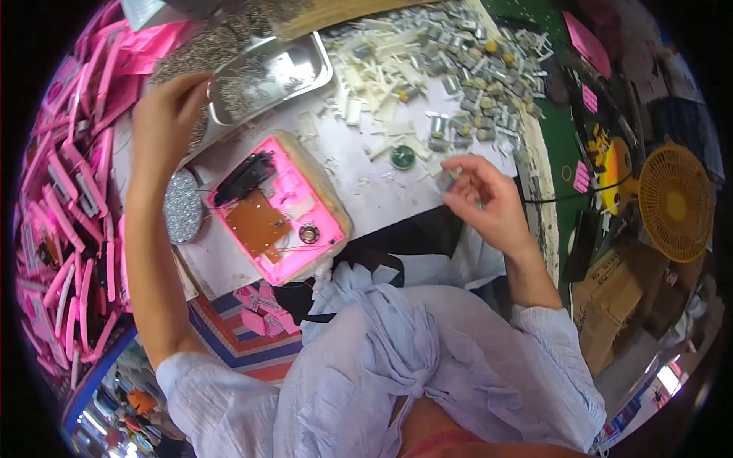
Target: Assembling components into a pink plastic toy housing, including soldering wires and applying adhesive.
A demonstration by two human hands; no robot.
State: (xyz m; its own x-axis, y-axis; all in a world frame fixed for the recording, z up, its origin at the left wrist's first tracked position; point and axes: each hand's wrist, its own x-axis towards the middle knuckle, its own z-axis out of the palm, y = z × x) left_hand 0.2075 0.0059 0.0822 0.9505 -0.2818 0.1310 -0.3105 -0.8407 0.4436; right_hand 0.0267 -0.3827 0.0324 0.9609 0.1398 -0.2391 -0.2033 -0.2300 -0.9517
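At the upper left my left hand point(169, 114) is closed in a pinch at the near-left rim of a metal tray point(324, 75). Whatever it holds, if anything, is hidden. Small screws point(243, 85) lie in that tray. To the right, my right hand point(489, 200) grips a small grey motor point(447, 180) between thumb and fingers above the table. Between both hands rests an open pink plastic housing point(327, 229). Inside it are a brown circuit board point(258, 221), a black part point(246, 179), a round speaker-like part point(308, 233) and thin wires.
Grey motors point(466, 76) and white plastic pieces point(355, 80) are heaped at the back. A green spool point(402, 157) and a glittery silver disc point(183, 206) lie on the table. Pink housings point(72, 229) pile up at left. An orange fan point(676, 202) stands right.
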